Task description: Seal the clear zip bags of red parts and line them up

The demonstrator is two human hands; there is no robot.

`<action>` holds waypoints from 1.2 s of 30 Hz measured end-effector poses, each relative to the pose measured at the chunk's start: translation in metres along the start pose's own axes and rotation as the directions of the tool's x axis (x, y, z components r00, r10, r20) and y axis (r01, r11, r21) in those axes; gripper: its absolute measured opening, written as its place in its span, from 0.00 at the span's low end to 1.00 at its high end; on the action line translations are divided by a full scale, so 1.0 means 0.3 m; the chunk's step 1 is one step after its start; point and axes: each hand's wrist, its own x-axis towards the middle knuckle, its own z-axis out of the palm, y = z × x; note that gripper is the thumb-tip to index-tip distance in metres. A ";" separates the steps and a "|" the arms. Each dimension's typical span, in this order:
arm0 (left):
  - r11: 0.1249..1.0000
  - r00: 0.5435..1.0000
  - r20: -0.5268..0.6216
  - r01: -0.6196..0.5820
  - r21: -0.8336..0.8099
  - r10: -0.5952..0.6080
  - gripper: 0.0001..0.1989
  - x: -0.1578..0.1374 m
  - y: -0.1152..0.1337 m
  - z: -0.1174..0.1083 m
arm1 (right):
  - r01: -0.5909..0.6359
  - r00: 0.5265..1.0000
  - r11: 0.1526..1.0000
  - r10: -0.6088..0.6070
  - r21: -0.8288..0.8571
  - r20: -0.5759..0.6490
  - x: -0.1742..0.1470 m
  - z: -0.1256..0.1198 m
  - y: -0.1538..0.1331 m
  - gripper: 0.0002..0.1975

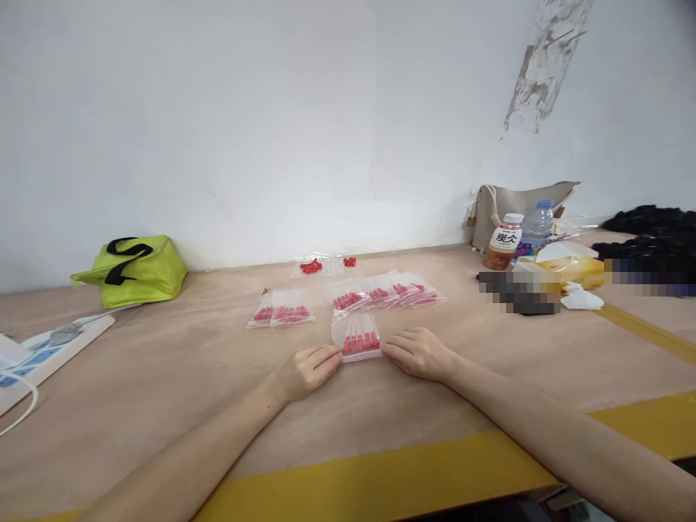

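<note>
A small clear zip bag (353, 326) with several red pieces in a row lies flat on the table in front of me. The pieces are too small to name. My left hand (311, 368) is closed on the bag's lower left corner. At the lower right corner, my right hand (418, 351) has its fingers pressed together on the bag's edge. Just behind, a fanned row of similar filled bags (380, 291) overlaps. Two more filled bags (281, 308) lie to the left, and loose red pieces (312, 266) rest on clear plastic farther back.
On the left are a lime-green bag (142, 272) with black handles and a white box (59, 355) with a cable. A brown-drink bottle (503, 243), a clear bottle (538, 221), a beige bag (483, 217) and tissues (581, 299) stand right. Yellow tape (380, 478) runs along the front edge.
</note>
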 end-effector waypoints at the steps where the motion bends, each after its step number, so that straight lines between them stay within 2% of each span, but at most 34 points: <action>1: 1.000 1.000 -0.011 0.017 0.001 -0.017 0.06 0.003 0.001 0.000 | 0.000 1.000 1.000 0.000 -0.009 0.004 0.003 0.000 0.000 0.09; 8: 0.996 0.996 -0.028 0.084 -0.023 -0.084 0.04 0.015 0.002 0.002 | -0.049 0.999 0.998 0.049 -0.047 0.007 0.011 0.001 -0.005 0.10; 15: 0.980 0.985 -0.011 0.169 -0.104 -0.171 0.05 0.044 0.015 0.030 | -0.101 0.994 0.994 0.102 0.031 -0.031 0.039 0.014 -0.033 0.09; 22: 0.991 0.995 -0.056 0.080 -0.105 -0.086 0.08 0.101 0.054 0.054 | -0.106 0.994 0.989 0.109 0.106 -0.020 0.065 0.021 -0.073 0.09; 29: 0.999 0.998 -0.055 -0.042 -0.004 0.041 0.05 0.103 0.049 0.038 | -0.103 0.995 0.994 0.103 0.021 -0.006 0.073 0.006 -0.078 0.11; 33: 0.999 0.997 -0.072 -0.038 0.037 0.040 0.04 0.084 0.031 0.035 | -0.111 0.993 0.994 0.112 0.014 -0.033 0.064 0.001 -0.070 0.11; 36: 0.997 0.998 -0.041 -0.048 0.068 0.050 0.06 0.063 0.011 0.025 | -0.131 0.990 0.991 0.132 0.026 -0.054 0.056 0.001 -0.060 0.10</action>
